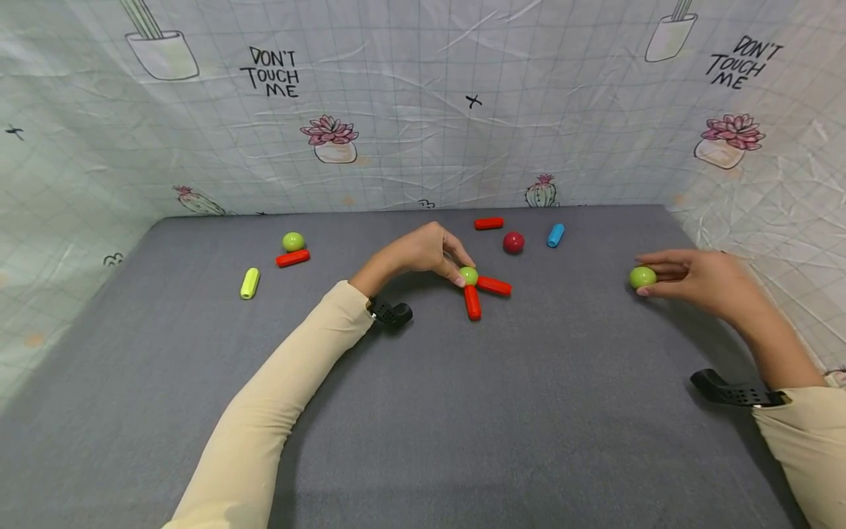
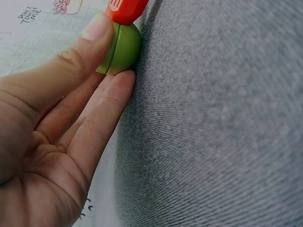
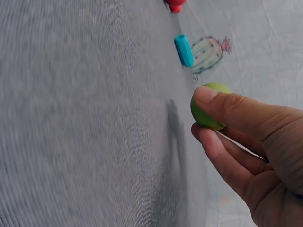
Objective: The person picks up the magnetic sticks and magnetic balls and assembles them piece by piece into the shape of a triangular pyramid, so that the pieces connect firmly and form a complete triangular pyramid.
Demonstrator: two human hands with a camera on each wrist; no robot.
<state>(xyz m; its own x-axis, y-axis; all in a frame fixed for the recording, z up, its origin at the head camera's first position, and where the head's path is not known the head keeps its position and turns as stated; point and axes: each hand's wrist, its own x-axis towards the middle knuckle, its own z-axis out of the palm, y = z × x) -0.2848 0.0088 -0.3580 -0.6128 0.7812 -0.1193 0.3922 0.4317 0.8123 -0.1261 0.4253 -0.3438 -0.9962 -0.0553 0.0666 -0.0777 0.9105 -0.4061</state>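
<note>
Near the middle of the table, my left hand (image 1: 429, 251) pinches a green ball (image 1: 468, 275) between thumb and fingers. Two red sticks touch that ball: one red stick (image 1: 472, 303) points toward me, the other red stick (image 1: 494, 286) to the right. The left wrist view shows a seam around the green ball (image 2: 124, 49), with a red stick (image 2: 128, 10) against it. At the right side, my right hand (image 1: 710, 286) holds a second green ball (image 1: 642, 277) by thumb and fingertips. In the right wrist view the thumb partly covers this green ball (image 3: 203, 112).
Behind the left hand's ball lie a red ball (image 1: 513, 242), a red stick (image 1: 489, 223) and a blue stick (image 1: 556, 235). To the left are another green ball (image 1: 294, 242), a red stick (image 1: 293, 258) and a yellow-green stick (image 1: 250, 283). A patterned sheet (image 1: 410, 95) backs the grey table (image 1: 463, 426).
</note>
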